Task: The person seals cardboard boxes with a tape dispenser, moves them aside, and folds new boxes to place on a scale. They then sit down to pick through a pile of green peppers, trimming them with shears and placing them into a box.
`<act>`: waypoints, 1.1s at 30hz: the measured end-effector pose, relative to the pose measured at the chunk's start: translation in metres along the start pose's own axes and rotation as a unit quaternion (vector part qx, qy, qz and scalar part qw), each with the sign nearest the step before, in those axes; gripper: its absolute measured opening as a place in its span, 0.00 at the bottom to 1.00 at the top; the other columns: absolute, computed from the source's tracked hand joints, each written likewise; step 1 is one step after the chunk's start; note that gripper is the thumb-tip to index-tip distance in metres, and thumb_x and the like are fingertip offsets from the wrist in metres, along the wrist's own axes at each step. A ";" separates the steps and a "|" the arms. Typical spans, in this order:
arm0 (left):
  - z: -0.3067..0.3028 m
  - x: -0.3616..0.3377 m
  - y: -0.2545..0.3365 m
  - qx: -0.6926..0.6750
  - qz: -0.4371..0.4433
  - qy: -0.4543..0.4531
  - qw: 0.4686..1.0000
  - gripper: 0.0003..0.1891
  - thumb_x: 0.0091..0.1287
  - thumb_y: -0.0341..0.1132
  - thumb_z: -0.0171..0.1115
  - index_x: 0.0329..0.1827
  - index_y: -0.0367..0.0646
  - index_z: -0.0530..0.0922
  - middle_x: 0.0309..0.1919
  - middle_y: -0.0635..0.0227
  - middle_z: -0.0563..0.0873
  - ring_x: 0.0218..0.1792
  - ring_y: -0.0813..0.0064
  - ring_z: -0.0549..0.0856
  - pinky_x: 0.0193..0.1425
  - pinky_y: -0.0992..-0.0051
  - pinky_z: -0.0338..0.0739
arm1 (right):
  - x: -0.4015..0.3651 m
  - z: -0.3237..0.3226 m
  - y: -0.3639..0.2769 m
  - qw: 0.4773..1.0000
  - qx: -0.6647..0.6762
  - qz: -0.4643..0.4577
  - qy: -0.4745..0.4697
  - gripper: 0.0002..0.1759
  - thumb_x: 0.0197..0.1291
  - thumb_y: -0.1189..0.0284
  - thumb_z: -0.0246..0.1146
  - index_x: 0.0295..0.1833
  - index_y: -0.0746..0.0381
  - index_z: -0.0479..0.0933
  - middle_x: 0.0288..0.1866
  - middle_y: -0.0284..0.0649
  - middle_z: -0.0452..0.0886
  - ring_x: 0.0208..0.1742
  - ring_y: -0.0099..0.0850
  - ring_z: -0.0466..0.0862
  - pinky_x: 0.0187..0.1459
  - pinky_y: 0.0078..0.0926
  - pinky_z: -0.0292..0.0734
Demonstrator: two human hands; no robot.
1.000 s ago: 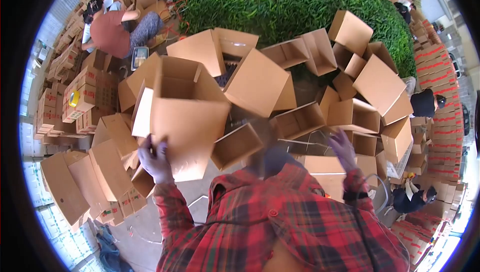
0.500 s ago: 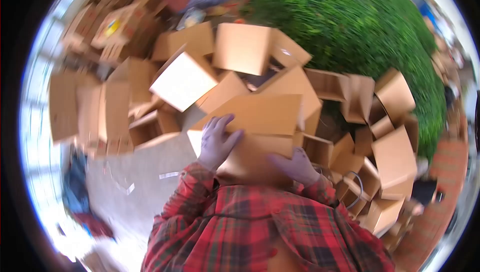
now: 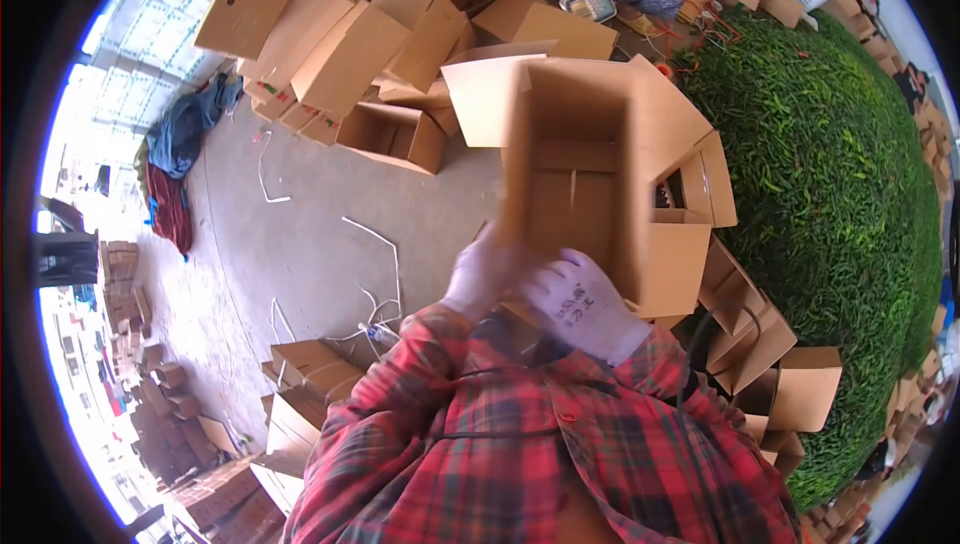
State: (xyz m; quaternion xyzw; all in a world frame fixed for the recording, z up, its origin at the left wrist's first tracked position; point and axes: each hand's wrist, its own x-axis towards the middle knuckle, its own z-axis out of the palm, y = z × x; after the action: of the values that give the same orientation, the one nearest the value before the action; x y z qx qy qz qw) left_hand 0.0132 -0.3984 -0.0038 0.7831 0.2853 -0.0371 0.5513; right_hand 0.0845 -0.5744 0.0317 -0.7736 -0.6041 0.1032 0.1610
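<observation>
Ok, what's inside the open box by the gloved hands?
In the box, bare cardboard shows, with a short pale line near the middle; no goods are visible. The right hand covers part of the near end, so anything behind it cannot be seen.

Grey floor (image 3: 305, 259) spreads across the left of the view, growing paler and shinier toward the far left, where strong white light washes out detail. Loose white straps (image 3: 397, 264) lie on it. At upper left rises a white stack (image 3: 165, 39) of block-like units. Near its foot, 2 cloths lie crumpled: a blue cloth (image 3: 188, 134) and a dark red cloth (image 3: 168, 209).
</observation>
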 end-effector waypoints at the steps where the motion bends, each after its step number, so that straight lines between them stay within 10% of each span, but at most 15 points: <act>1: -0.011 -0.003 -0.037 -0.012 0.013 0.068 0.998 0.17 0.70 0.38 0.55 0.55 0.38 0.79 0.45 0.48 0.86 0.51 0.51 0.85 0.53 0.60 0.78 | 0.016 -0.006 -0.008 0.996 0.055 -0.023 0.065 0.24 0.56 0.60 0.67 0.59 0.55 0.78 0.48 0.37 0.82 0.53 0.37 0.81 0.64 0.44 0.71; 4: -0.058 -0.034 -0.107 -0.205 -0.109 0.137 0.963 0.16 0.67 0.34 0.57 0.52 0.33 0.81 0.40 0.66 0.86 0.41 0.73 0.81 0.51 0.72 0.75 | 0.046 -0.004 -0.022 0.972 0.180 -0.020 0.152 0.27 0.57 0.64 0.69 0.62 0.58 0.76 0.52 0.40 0.82 0.55 0.40 0.81 0.66 0.48 0.70; 12: -0.145 0.008 -0.282 -0.387 -0.278 0.465 0.746 0.17 0.65 0.38 0.61 0.52 0.39 0.76 0.45 0.58 0.79 0.50 0.57 0.81 0.42 0.51 0.84 | 0.011 0.125 0.031 0.956 0.193 0.216 -0.044 0.28 0.61 0.61 0.66 0.65 0.60 0.74 0.57 0.46 0.81 0.56 0.45 0.81 0.63 0.44 0.72; 19: -0.157 0.153 -0.427 -0.466 -0.250 0.488 0.695 0.21 0.69 0.43 0.61 0.59 0.41 0.73 0.54 0.59 0.78 0.53 0.61 0.80 0.55 0.58 0.84 | -0.054 0.214 0.071 0.865 0.223 0.420 -0.157 0.31 0.64 0.57 0.61 0.69 0.60 0.70 0.58 0.51 0.80 0.58 0.49 0.79 0.62 0.42 0.72; 22: -0.133 0.200 -0.400 -0.427 -0.280 0.378 0.772 0.41 0.65 0.63 0.62 0.78 0.57 0.60 0.79 0.64 0.59 0.76 0.54 0.59 0.72 0.48 0.65 | -0.088 0.251 0.085 0.820 0.242 0.502 -0.127 0.35 0.63 0.54 0.61 0.71 0.61 0.68 0.57 0.53 0.79 0.58 0.49 0.79 0.61 0.41 0.73; 27: -0.078 0.254 -0.445 -0.262 -0.345 0.213 0.876 0.45 0.59 0.69 0.62 0.78 0.65 0.59 0.80 0.68 0.59 0.80 0.53 0.51 0.76 0.38 0.41 | -0.133 0.301 0.137 0.764 0.114 0.635 0.015 0.46 0.56 0.53 0.69 0.76 0.61 0.60 0.63 0.56 0.74 0.63 0.54 0.75 0.64 0.41 0.72; 31: -0.019 0.254 -0.472 -0.208 -0.275 0.093 0.934 0.51 0.56 0.49 0.78 0.77 0.36 0.58 0.74 0.58 0.68 0.74 0.65 0.65 0.74 0.72 0.61 | -0.114 0.297 0.213 0.821 -0.073 0.567 -0.002 0.55 0.49 0.51 0.74 0.79 0.57 0.56 0.73 0.51 0.65 0.72 0.52 0.67 0.72 0.49 0.60; 33: 0.016 0.244 -0.469 0.078 -0.200 -0.051 0.975 0.54 0.54 0.47 0.79 0.79 0.34 0.56 0.74 0.48 0.67 0.75 0.60 0.67 0.74 0.66 0.67 | -0.085 0.287 0.245 0.864 -0.160 0.463 -0.119 0.56 0.47 0.51 0.75 0.79 0.55 0.56 0.75 0.50 0.63 0.74 0.49 0.65 0.75 0.53 0.54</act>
State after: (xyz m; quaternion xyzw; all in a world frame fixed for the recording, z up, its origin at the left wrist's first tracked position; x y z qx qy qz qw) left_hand -0.0078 -0.2065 -0.4957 0.7479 0.4041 -0.2084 0.4836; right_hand 0.1827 -0.6743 -0.3286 -0.9615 -0.1988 0.1590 -0.1039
